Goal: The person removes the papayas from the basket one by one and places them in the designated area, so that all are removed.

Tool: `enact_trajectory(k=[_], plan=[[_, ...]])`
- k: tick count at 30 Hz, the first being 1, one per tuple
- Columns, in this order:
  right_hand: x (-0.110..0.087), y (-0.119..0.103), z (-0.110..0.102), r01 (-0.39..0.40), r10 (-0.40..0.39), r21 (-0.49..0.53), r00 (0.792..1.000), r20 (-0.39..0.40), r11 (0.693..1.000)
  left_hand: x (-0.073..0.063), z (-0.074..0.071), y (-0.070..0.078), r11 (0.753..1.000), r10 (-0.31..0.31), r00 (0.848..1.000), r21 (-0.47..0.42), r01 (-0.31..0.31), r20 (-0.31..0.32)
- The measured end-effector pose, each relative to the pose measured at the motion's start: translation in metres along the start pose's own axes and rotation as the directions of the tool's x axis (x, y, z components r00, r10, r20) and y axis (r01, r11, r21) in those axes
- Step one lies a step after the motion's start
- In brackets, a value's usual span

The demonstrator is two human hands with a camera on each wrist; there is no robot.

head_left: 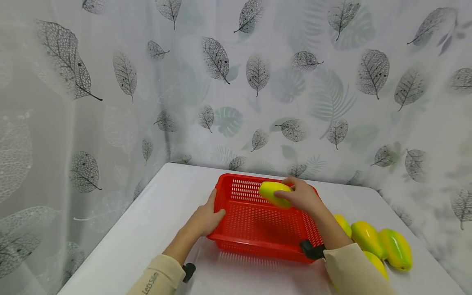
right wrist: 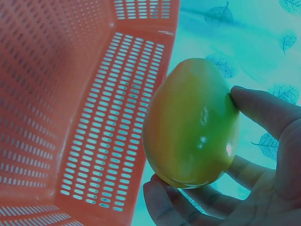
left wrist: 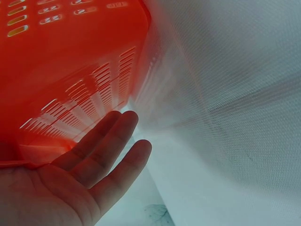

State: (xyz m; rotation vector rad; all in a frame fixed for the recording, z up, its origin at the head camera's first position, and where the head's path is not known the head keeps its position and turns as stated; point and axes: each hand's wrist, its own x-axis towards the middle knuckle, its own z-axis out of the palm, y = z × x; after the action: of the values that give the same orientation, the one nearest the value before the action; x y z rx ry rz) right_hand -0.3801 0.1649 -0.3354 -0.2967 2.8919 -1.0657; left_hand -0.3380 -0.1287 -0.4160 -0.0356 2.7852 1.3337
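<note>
A red plastic basket (head_left: pixel 265 245) with slotted walls stands on the white table. At its left rim my left hand (head_left: pixel 204 219) holds on, thumb over the inner side; the left wrist view shows the fingers (left wrist: pixel 120 176) stretched along the outside of the wall. My right hand (head_left: pixel 304 196) grips a yellow-green mango (head_left: pixel 272 190) above the far right part of the basket. In the right wrist view the mango (right wrist: pixel 193 127) sits between thumb and fingers, overlapping the basket's slotted wall (right wrist: pixel 110 122). The basket's floor shows bare.
Several more mangoes (head_left: pixel 396 249) lie on the table right of the basket, partly hidden by my right forearm. A white table (head_left: pixel 177 190) carries everything. Behind and beside it hangs a leaf-patterned curtain (head_left: pixel 273 102).
</note>
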Motion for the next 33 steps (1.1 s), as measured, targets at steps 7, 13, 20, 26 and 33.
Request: enact_trajectory(k=[7, 13, 20, 26, 33], plan=[[-0.009, 0.008, -0.002, -0.020, 0.020, 0.009, 0.999, -0.034, 1.000, 0.001, 0.002, -0.002, 1.000, 0.003, 1.000, -0.006, -0.003, 0.008], [-0.021, 0.014, -0.012, -0.020, 0.021, 0.015, 0.999, -0.043, 1.000, 0.000, 0.002, -0.002, 1.000, -0.008, 1.000, -0.007, 0.008, 0.008], [-0.032, 0.022, -0.025, -0.047, 0.049, 0.039, 0.998, -0.048, 0.998, -0.001, 0.000, 0.000, 1.000, 0.002, 1.000, -0.005, -0.002, 0.003], [-0.041, 0.032, -0.030, -0.077, 0.078, 0.025, 0.996, -0.042, 0.997, -0.002, 0.000, 0.000, 1.000, 0.003, 1.000, -0.002, -0.002, 0.004], [-0.052, 0.043, -0.040, -0.109, 0.110, 0.029, 0.992, -0.054, 0.994, -0.001, 0.000, 0.001, 1.000, 0.005, 1.000, -0.004, -0.005, -0.007]])
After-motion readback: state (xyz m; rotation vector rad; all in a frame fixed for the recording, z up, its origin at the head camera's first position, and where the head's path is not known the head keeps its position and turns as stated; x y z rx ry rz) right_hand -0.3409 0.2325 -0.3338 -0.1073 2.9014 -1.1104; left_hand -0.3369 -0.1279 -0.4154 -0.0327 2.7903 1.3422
